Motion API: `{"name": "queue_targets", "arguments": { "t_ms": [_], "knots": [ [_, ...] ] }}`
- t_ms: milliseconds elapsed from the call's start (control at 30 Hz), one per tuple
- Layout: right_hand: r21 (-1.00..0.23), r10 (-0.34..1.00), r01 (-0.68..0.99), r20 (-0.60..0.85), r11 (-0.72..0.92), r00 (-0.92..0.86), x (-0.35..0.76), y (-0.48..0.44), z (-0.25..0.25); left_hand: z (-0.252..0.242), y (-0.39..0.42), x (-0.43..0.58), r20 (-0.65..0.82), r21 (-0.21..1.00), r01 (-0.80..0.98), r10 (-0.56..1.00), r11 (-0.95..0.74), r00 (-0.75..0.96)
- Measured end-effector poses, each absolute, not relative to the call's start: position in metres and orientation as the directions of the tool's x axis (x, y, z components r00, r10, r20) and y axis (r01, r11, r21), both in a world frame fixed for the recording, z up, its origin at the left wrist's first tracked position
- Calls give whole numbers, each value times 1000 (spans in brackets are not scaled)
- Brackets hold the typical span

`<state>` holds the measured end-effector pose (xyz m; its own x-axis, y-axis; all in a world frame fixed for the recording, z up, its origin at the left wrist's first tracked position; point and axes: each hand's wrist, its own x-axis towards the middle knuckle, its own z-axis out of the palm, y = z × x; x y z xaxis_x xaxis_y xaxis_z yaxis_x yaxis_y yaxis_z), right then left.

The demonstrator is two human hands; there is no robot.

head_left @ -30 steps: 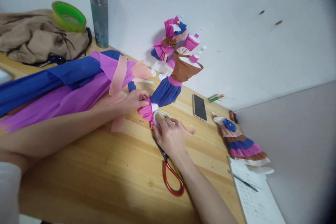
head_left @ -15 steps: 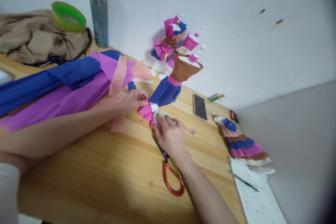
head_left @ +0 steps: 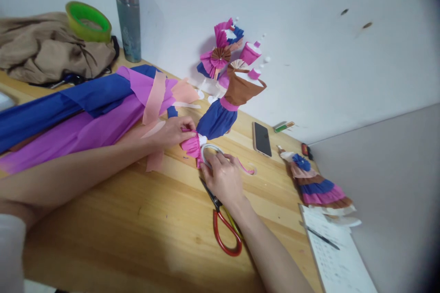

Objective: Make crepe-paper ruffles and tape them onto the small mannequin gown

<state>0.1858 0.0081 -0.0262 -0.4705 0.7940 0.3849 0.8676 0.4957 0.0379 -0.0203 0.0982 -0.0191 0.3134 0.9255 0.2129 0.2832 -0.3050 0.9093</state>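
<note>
Ruffle of pink paper (head_left: 191, 147) lies on our table (head_left: 137, 238), just left of the tape roll (head_left: 212, 147). Our hands are apart: the left hand (head_left: 185, 132) pinches the ruffle's far end, and the right hand (head_left: 225, 176) curls over the tape roll, though we cannot tell whether it grips. We judge the step in hand to be taping along the gathered edge, and the next move calls for pressing evenly while keeping the gathers flat. Scissors (head_left: 216, 203) lie on the tape roll's near side; a blue-skirted figure (head_left: 218, 120) is just beyond it.
</note>
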Motion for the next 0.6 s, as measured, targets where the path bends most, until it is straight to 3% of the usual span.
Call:
{"name": "queue_targets", "arguments": {
  "t_ms": [433,600],
  "knots": [
    [28,796,868,385,495,-466,187,9,-24,-26,105,-23,202,930,218,909,-295,365],
    [-43,822,882,386,470,-419,190,8,-12,-33,118,-27,196,949,150,893,-276,406]
  ]
}}
